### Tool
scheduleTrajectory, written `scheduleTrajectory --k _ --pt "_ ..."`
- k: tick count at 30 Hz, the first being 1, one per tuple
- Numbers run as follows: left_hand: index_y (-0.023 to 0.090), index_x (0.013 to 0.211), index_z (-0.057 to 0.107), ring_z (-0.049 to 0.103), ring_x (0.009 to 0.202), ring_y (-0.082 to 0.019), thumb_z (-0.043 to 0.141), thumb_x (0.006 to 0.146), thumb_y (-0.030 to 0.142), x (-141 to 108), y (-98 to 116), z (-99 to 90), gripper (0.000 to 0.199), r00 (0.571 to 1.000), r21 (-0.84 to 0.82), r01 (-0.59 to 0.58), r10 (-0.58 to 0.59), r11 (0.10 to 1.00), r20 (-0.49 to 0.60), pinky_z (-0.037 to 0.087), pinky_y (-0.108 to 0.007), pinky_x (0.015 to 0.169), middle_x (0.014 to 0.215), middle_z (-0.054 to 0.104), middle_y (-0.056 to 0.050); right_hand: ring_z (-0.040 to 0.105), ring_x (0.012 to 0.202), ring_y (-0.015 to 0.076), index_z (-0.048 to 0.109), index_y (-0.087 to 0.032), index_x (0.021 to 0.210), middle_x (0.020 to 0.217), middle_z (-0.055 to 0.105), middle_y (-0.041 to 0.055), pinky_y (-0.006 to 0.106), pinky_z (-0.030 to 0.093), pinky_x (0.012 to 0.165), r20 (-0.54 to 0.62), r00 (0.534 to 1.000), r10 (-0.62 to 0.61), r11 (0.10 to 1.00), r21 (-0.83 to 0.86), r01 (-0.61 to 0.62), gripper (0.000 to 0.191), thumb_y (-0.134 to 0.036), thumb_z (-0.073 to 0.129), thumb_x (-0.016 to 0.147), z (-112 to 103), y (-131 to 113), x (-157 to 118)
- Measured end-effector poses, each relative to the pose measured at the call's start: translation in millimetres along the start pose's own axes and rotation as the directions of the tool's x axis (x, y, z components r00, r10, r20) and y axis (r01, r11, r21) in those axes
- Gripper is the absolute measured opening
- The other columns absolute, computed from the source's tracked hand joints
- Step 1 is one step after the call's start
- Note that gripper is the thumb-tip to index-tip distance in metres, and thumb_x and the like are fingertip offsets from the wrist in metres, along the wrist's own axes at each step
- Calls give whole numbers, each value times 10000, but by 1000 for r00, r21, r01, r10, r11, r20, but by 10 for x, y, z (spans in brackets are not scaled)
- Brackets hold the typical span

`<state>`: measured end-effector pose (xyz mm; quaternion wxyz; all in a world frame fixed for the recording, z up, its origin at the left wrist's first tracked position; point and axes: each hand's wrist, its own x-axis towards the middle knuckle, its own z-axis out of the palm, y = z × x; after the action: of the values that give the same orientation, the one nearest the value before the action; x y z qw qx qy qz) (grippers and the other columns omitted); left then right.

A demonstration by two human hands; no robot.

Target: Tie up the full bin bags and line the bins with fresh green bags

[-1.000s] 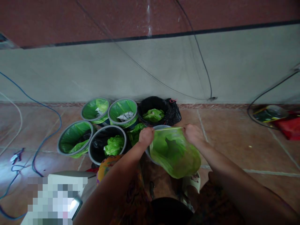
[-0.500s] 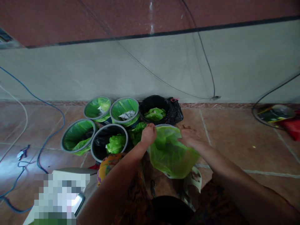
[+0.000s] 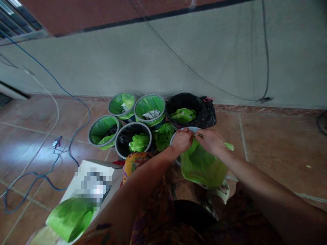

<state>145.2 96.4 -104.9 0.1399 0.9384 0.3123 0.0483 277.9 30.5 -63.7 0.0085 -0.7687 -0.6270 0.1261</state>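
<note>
From my feed I see a pale grey wall point(image 3: 114, 64) under a dark red band point(image 3: 89, 13), split by a black stripe. A barred window point(image 3: 17, 20) sits at upper left. I've got terracotta-coloured floor tiles point(image 3: 276, 156) with pale joints, a reddish skirting point(image 3: 245, 109), and bluish light gleaming at left.

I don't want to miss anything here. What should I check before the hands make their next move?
1. Left hand on the translucent green plastic bag: ok, fingers closed on its gathered edge.
2. Right hand on the same edge: ok, close beside the left.
3. Bag mouth spread wide: not ok, bunched between the hands.
4. Inside of the pale-rimmed round bin behind the bag: cannot tell, mostly hidden.
5. Black round bin by the wall upright: ok.
6. Long blue cable clear of the hands: ok, off to the left.
</note>
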Motion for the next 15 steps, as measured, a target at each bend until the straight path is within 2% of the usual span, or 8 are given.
scheduleTrajectory --k 4,8,11,13,15 --pt "153 1000 653 637 936 -192 416 912 213 -19 -38 -12 260 992 55 117 -119 992 50 470 -326 887 995 651 -93 658 848 226 712 -251 1028 921 729 77 293 430 707 -15 995 96 995 -27 -96 341 -361 412 909 -39 15 -4" --pt "149 1031 651 663 898 -198 403 888 134 -25 -97 -28 287 961 102 229 -242 968 134 500 -297 796 976 681 -94 665 868 266 714 -227 1054 938 721 123 329 459 706 -21 978 207 975 -82 -208 360 -346 411 900 -83 196 14" --pt "145 1066 642 668 923 -203 388 892 127 -26 -137 -26 308 941 109 283 -298 953 159 502 -282 786 1016 690 -102 669 882 296 726 -176 1001 919 709 170 349 473 696 29 957 290 950 -131 -284 338 -308 439 880 -72 345 24" --pt "142 1073 643 666 933 -208 384 892 130 -26 -147 -7 316 934 93 306 -317 948 166 503 -288 800 1036 690 -110 670 888 299 720 -142 992 912 703 185 348 479 699 101 943 317 940 -162 -299 312 -302 489 855 -44 378 21" --pt "145 1069 649 663 932 -211 395 890 143 -24 -138 22 311 939 59 298 -304 953 163 503 -297 819 1034 692 -112 662 919 295 663 -140 1127 992 695 176 353 486 729 126 956 264 957 -159 -243 380 -328 569 811 -7 333 8"
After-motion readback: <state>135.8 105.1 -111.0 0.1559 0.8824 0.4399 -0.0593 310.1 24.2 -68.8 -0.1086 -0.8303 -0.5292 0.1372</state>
